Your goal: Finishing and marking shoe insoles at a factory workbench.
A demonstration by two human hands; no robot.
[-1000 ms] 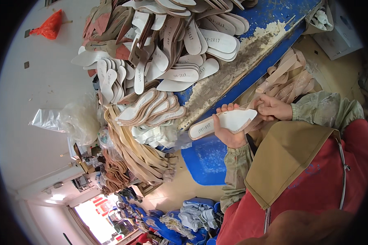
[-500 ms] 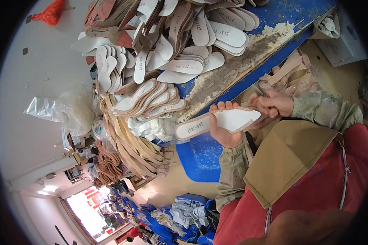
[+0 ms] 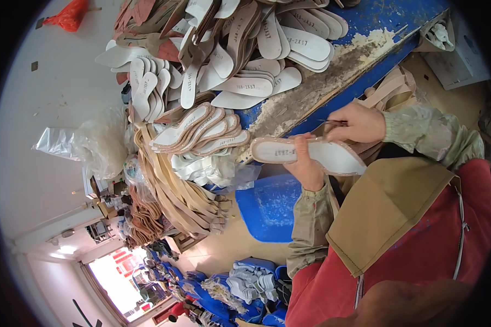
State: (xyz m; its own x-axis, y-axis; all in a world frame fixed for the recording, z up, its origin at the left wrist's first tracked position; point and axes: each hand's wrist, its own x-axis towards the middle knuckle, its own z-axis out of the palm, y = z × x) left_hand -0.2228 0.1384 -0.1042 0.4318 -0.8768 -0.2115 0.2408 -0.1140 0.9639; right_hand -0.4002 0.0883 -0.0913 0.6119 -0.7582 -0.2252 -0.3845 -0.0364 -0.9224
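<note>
You're gripping the white insole (image 3: 338, 157) around its middle with your left hand (image 3: 306, 169), just beside the chipped edge of the blue workbench (image 3: 382, 15); your right hand (image 3: 360, 122) is clasping a scissors-like metal tool (image 3: 333, 123) there too, and insole stacks (image 3: 251, 86) are crowding that workbench

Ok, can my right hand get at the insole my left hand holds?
Likely yes: your right hand, gripping a small dark tool, is close by the edge of the white insole in your left hand, with nothing else visible between them.
</note>
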